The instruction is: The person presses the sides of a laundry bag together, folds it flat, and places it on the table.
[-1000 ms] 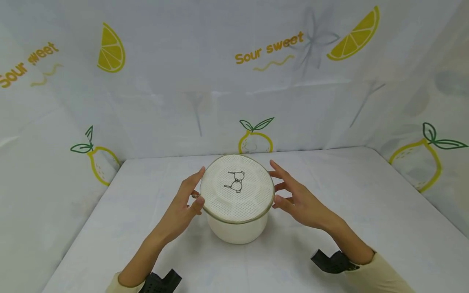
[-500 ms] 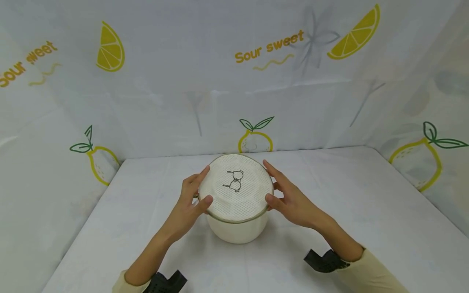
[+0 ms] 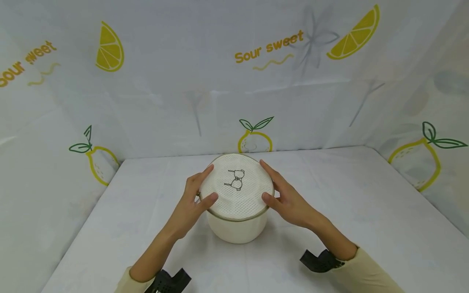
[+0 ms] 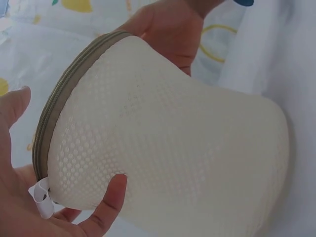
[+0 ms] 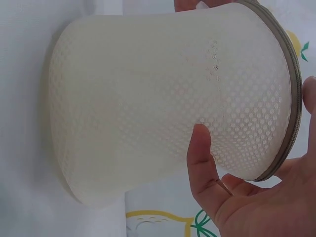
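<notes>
A white cylindrical mesh laundry bag [image 3: 236, 232] stands upright on the white cloth. Its round top carries a dark line drawing [image 3: 235, 180], and a grey-olive zipper [image 4: 54, 91] runs around the rim. My left hand [image 3: 188, 205] grips the left side of the rim, thumb over the top; one fingertip presses the mesh wall in the left wrist view. Opposite it, my right hand [image 3: 293, 201] holds the right side the same way, with a finger against the mesh in the right wrist view. A small white loop [image 4: 43, 198] hangs at the zipper beside my left hand.
White cloth [image 3: 121, 228] covers the table. Behind and to the sides hang white sheets printed with lemons [image 3: 255, 140] and yellow lettering [image 3: 269, 47]. Black camera mounts [image 3: 170, 280] sit at both wrists, next to cream sleeves [image 3: 366, 272].
Both hands have closed inward from the bag's sides onto its rim, the thumbs moving over the top. The bag has stayed in nearly the same place.
</notes>
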`<control>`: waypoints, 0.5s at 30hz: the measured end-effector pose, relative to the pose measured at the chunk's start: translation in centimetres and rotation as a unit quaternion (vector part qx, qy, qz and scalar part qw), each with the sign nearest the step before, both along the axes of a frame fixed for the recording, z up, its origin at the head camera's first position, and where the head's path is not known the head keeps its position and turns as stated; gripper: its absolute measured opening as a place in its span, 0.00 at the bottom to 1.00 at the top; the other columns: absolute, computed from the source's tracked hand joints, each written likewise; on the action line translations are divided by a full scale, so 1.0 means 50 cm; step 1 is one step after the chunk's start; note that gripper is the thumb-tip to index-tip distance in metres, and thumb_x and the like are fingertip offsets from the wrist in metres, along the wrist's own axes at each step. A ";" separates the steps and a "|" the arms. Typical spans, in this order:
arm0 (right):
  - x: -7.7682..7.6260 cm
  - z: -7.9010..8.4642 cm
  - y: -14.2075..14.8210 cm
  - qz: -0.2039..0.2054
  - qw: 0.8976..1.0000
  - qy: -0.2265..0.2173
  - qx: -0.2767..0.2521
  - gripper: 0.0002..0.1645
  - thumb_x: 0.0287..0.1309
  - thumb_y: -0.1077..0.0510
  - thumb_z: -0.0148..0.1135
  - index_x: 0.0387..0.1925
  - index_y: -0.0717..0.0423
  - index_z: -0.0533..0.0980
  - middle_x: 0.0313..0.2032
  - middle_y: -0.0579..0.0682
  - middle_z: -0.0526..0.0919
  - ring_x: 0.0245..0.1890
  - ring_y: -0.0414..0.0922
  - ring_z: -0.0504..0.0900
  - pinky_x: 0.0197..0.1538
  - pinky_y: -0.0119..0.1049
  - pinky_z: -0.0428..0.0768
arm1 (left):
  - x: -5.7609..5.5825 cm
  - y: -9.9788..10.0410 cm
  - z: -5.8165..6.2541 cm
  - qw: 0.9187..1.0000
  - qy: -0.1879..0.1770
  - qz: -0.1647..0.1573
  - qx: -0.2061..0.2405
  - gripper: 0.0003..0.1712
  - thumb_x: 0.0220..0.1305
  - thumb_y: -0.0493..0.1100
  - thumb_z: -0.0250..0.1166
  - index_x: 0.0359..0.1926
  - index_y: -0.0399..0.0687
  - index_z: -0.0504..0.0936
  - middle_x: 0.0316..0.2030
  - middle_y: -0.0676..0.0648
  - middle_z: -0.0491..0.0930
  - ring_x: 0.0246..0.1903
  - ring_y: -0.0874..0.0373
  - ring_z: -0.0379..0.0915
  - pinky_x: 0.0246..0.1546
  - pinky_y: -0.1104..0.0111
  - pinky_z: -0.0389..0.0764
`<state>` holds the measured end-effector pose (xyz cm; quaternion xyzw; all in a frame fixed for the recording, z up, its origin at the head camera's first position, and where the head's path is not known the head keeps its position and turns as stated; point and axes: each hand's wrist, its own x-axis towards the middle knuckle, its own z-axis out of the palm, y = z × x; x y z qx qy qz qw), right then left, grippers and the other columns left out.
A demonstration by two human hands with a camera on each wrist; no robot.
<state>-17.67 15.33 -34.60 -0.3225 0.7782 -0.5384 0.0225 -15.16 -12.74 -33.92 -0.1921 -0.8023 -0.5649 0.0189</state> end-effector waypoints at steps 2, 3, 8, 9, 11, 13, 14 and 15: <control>-0.001 0.000 -0.002 -0.001 1.000 0.005 0.001 0.43 0.67 0.49 0.56 0.75 0.40 0.44 0.72 0.50 0.47 0.56 0.55 0.67 0.42 0.38 0.81 | -0.001 0.002 0.001 1.000 -0.003 -0.002 0.002 0.39 0.65 0.55 0.59 0.73 0.72 0.53 0.66 0.46 0.50 0.66 0.46 0.48 0.58 0.40 0.59; -0.001 0.000 -0.003 -0.002 1.000 0.007 0.003 0.43 0.67 0.49 0.55 0.75 0.41 0.44 0.72 0.51 0.47 0.56 0.54 0.66 0.43 0.38 0.81 | -0.002 0.003 0.001 1.000 -0.005 -0.003 0.003 0.39 0.65 0.55 0.60 0.73 0.72 0.53 0.66 0.46 0.50 0.67 0.45 0.47 0.58 0.39 0.59; -0.001 0.000 -0.004 -0.022 0.999 0.037 0.031 0.43 0.67 0.45 0.54 0.75 0.40 0.45 0.71 0.51 0.50 0.66 0.52 0.58 0.56 0.50 0.72 | -0.002 0.009 0.006 1.000 -0.021 -0.014 -0.002 0.39 0.63 0.56 0.61 0.72 0.73 0.55 0.67 0.47 0.48 0.67 0.45 0.47 0.59 0.40 0.59; -0.001 0.000 -0.005 -0.027 0.998 0.043 0.037 0.43 0.67 0.44 0.54 0.75 0.40 0.45 0.71 0.51 0.50 0.68 0.52 0.55 0.59 0.53 0.68 | -0.001 0.010 0.008 1.000 -0.024 -0.014 -0.006 0.39 0.63 0.56 0.62 0.72 0.74 0.56 0.67 0.47 0.48 0.67 0.45 0.47 0.59 0.41 0.58; -0.001 0.000 -0.006 -0.036 0.997 0.052 0.047 0.43 0.67 0.41 0.53 0.75 0.39 0.45 0.71 0.51 0.51 0.70 0.51 0.52 0.63 0.57 0.59 | 0.000 0.013 0.012 0.999 -0.028 -0.016 -0.011 0.38 0.62 0.57 0.63 0.71 0.75 0.57 0.67 0.48 0.47 0.67 0.45 0.48 0.59 0.41 0.57; -0.001 0.000 -0.007 -0.040 0.997 0.051 0.050 0.43 0.66 0.39 0.53 0.75 0.38 0.45 0.71 0.51 0.52 0.69 0.51 0.52 0.64 0.59 0.56 | 0.000 0.016 0.015 0.999 -0.032 -0.017 -0.011 0.38 0.61 0.58 0.63 0.70 0.76 0.59 0.67 0.48 0.47 0.67 0.46 0.48 0.60 0.42 0.56; 0.000 0.001 -0.008 -0.041 0.997 0.051 0.050 0.43 0.66 0.39 0.52 0.75 0.38 0.45 0.70 0.51 0.52 0.69 0.51 0.52 0.64 0.60 0.56 | 0.000 0.017 0.017 0.999 -0.035 -0.018 -0.009 0.38 0.60 0.57 0.64 0.70 0.76 0.59 0.67 0.48 0.47 0.67 0.46 0.48 0.60 0.43 0.56; 0.000 0.001 -0.009 -0.043 0.997 0.050 0.051 0.43 0.66 0.39 0.52 0.75 0.38 0.45 0.70 0.52 0.53 0.69 0.52 0.53 0.64 0.60 0.55 | 0.000 0.019 0.019 0.999 -0.038 -0.020 -0.004 0.38 0.60 0.57 0.64 0.70 0.76 0.59 0.67 0.48 0.47 0.67 0.46 0.47 0.61 0.43 0.56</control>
